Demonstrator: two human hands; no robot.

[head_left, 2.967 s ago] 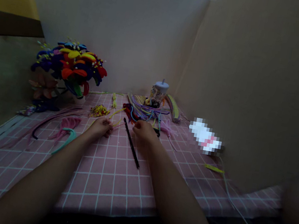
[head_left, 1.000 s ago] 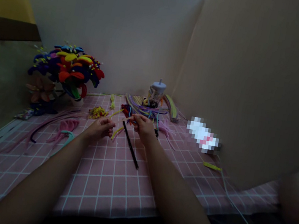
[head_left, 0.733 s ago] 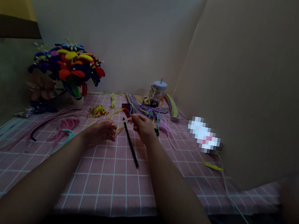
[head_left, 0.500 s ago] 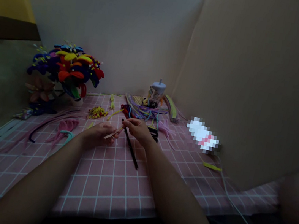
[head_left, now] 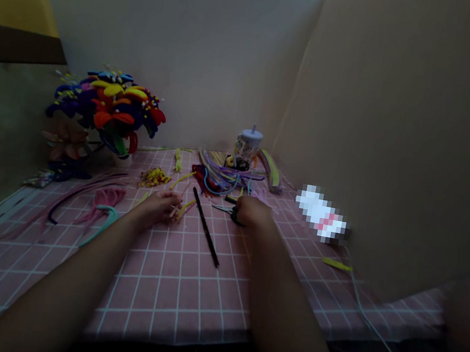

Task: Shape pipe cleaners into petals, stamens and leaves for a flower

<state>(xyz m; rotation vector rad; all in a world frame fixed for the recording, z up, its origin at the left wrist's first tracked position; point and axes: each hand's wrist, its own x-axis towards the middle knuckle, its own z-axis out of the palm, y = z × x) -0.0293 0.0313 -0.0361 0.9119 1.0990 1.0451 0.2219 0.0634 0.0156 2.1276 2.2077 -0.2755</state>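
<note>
My left hand [head_left: 160, 206] is closed in a pinch around a short, pale pink pipe cleaner [head_left: 173, 211], above the pink checked cloth. A yellow strip [head_left: 186, 208] shows right beside those fingertips; whether they hold it too I cannot tell. My right hand [head_left: 255, 212] is closed around the dark handles of a pair of scissors [head_left: 222, 208], whose blades point left. Between my hands a long black stick-like strip [head_left: 206, 227] lies slantwise on the cloth. Just behind the scissors is a bunch of coloured pipe cleaners [head_left: 228, 179].
A bouquet of fuzzy flowers [head_left: 114, 103] stands at the back left. Pink pipe cleaners [head_left: 106, 199] lie before it, with a yellow-red pile [head_left: 155, 177] nearby. A lidded cup [head_left: 247, 149] stands at the back. Right are a blurred-out white object [head_left: 321, 214] and a cable [head_left: 360, 307].
My right hand has left the pale strip near my left hand, moved right and taken hold of the scissors. My left hand stays roughly in place with the strip.
</note>
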